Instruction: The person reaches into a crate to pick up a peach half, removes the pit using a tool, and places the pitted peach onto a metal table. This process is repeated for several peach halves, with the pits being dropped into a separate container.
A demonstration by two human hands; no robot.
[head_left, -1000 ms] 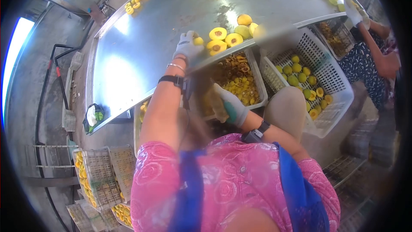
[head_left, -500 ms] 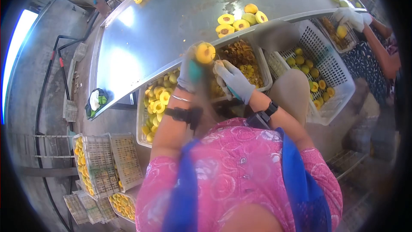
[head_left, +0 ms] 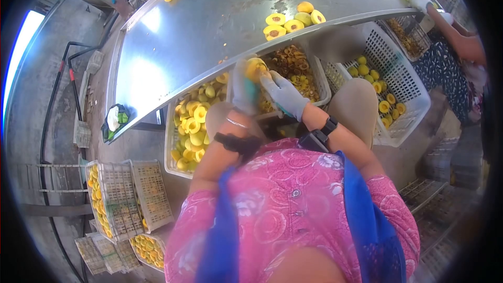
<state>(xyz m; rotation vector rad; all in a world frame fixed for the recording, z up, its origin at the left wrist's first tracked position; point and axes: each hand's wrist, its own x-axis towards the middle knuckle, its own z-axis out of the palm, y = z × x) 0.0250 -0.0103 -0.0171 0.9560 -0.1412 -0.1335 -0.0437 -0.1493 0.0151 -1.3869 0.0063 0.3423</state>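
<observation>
My left hand [head_left: 243,90], in a grey glove with a green patch, is blurred by motion and closed around a yellow peach half [head_left: 255,67]. Against the fruit's right side, my gloved right hand [head_left: 284,94] has its fingers curled together; anything in them is hidden. Below both hands is a bin of brown and yellow scraps [head_left: 294,68]. Left of it, a white crate [head_left: 168,147] holds many yellow peach halves [head_left: 195,120].
Several peach halves [head_left: 275,31] lie on the metal table [head_left: 183,36]. At right stands a white crate [head_left: 416,99] with greenish peaches. A co-worker's gloved hand [head_left: 421,3] is at the table's far right. Stacked crates [head_left: 123,199] stand at lower left.
My left hand and the peach half have shifted slightly right, closer to my right hand, and the fruit has turned. The co-worker's hand has moved up to the table edge.
</observation>
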